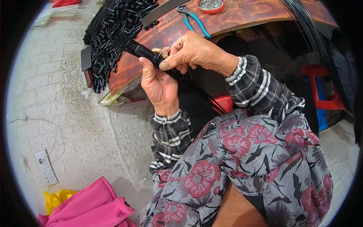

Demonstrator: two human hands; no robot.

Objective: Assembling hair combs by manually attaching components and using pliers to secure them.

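Over the near edge of the table, my left hand is wrapped round a bundle of thin black rods, thumb pointing up. The rods reach up and left toward a heap of short black tubes, and their other ends run down toward my lap. My right hand meets the bundle from the right, thumb and forefinger pinched together at its middle. A thin pale strand shows by those fingertips; I cannot make out what it is. Part of the bundle is hidden behind both hands.
Blue-handled pliers, a long flat dark blade and a red dish of small metal pieces lie on the wooden table. Black rods overhang its right side above a red stool. Pink cloth lies lower left.
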